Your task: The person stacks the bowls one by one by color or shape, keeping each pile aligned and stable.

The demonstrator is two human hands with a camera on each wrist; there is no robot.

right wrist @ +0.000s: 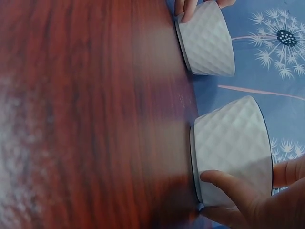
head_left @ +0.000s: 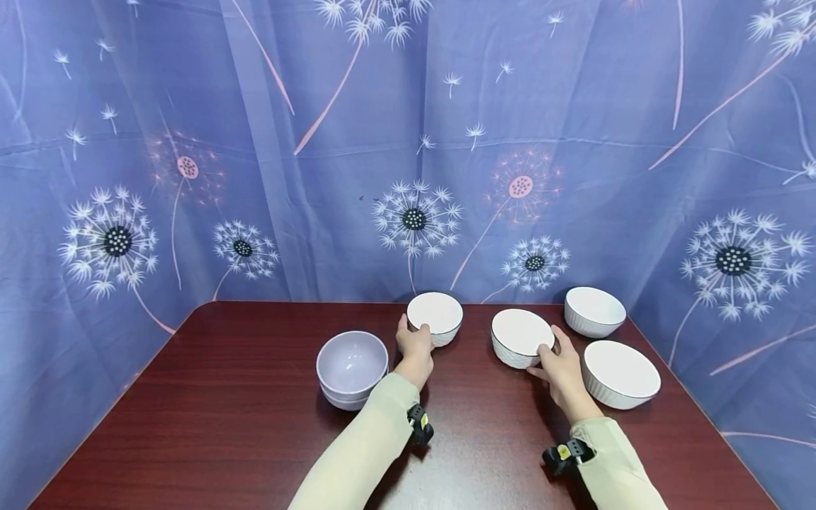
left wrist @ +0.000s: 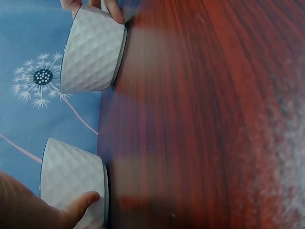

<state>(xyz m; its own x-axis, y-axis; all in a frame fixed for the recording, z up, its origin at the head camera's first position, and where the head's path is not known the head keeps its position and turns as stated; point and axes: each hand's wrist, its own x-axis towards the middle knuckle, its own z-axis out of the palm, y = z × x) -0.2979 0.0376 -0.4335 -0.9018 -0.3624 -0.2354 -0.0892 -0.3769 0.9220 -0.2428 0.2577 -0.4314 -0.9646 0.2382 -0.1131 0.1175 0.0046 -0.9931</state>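
Toward the back of the table, my left hand (head_left: 416, 352) grips the near left side of a white bowl (head_left: 436, 315) with a thin dark rim. In the left wrist view the thumb (left wrist: 85, 206) presses the bowl's diamond-textured wall. My right hand (head_left: 564, 370) holds a second white diamond-textured bowl (head_left: 519, 336) by its right side. The right wrist view shows the thumb (right wrist: 224, 181) low on that bowl's wall and fingers around the rim side. Both bowls are upright, a short gap apart, close over the tabletop.
Two stacked lavender bowls (head_left: 352, 365) stand left of my left forearm. Two white ribbed bowls stand at the right, one at the back corner (head_left: 596, 324) and one beside my right hand (head_left: 617, 389). Behind the dark red wooden table (head_left: 223, 397) hangs a blue dandelion-print curtain (head_left: 331, 234).
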